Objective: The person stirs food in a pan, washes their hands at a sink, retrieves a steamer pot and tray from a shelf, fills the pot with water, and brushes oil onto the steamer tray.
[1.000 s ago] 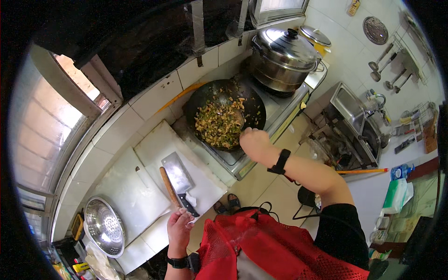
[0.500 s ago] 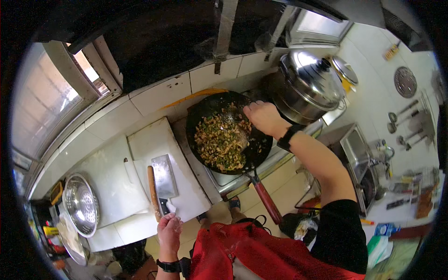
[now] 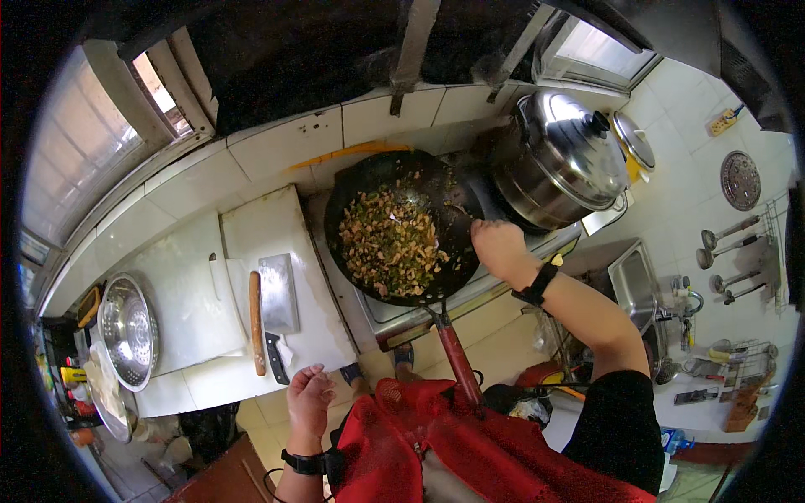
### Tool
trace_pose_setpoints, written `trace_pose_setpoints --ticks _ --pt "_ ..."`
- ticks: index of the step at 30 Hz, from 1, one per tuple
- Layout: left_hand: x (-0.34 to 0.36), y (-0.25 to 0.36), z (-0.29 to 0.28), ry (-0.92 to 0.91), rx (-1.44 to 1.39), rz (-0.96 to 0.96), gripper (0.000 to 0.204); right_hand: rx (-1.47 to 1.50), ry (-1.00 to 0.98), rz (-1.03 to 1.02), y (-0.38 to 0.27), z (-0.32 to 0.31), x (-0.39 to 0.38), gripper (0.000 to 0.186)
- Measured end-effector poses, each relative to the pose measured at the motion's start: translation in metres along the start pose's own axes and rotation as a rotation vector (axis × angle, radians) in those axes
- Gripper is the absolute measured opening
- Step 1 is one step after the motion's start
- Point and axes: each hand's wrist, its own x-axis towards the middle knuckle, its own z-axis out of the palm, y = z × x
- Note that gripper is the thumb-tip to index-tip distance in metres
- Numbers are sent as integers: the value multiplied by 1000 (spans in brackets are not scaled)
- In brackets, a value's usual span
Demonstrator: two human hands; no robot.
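Seen from the head camera, a person in a red apron is standing at a tiled kitchen surface (image 3: 168, 285), working a black wok (image 3: 401, 226) of chopped meat and green vegetables that is sitting on the burner just ahead of the body. The right hand (image 3: 496, 247) is reaching over the wok's near-right rim, fingers curled closed around what appears to be the dark handle of a stirring tool, though the tool's head is lost against the dark metal; the wrist is wearing a black band. The wok's red handle (image 3: 459, 360) is pointing back toward the apron, lying within easy reach between the two hands. The left hand (image 3: 309, 401) is hanging loosely half-open and holding nothing, hovering at the near edge of the surface, just beside a white cutting board (image 3: 293, 335). On that board, just ahead of the left hand, a cleaver (image 3: 278, 302) is lying flat next to a wooden stick (image 3: 256, 323), both parked well apart from the heat. To the far side of the right hand, a lidded steel pot (image 3: 558, 159) is occupying the neighbouring burner, while a steel colander (image 3: 127, 331) is resting well to the left.
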Motion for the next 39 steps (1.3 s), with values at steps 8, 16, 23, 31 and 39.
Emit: trace_pose_setpoints --ticks 8,16,23,31,39 --pt "4 14 -6 -16 -43 -30 14 392 -364 74 -59 -26 -6 14" --pt "10 17 -19 -78 -67 -6 13 481 -503 171 -65 -14 38 9" --pt "6 24 -33 25 -70 7 11 339 -220 255 -29 -6 46 8" --pt "-8 16 -46 105 -111 -21 14 493 -92 40 -49 26 107 10" --pt "-2 18 -54 84 -133 26 14 292 108 -193 -72 -43 54 17"
